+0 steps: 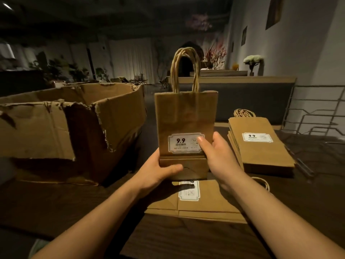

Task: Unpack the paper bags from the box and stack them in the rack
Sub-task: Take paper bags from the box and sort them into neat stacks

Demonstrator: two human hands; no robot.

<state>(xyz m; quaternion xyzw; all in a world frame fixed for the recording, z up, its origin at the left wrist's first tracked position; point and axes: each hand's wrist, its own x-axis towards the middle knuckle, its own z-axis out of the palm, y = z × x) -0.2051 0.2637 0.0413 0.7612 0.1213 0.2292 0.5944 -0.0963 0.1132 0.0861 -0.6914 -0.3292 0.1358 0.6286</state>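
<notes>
Both hands hold bag upright.
Left hand (160,170) and right hand (214,156) grip bag (184,116) at its base, above table (186,240); box (74,128) left.

Everything here is brown on brown, honestly. The paper bag (184,116) held up is plain kraft tan with twisted handles (184,70) in the same shade, and a white label (185,145) with a thin dark border and black "9.9" print. The stack of bags (261,146) on the right is the same tan with the same white label, and so are the flat bags (196,204) lying closer in. The torn cardboard box (74,124) is a slightly duller brown. The worktop (186,240) is dark brown woodgrain. The wire rack (317,120) looks grey metal.
</notes>
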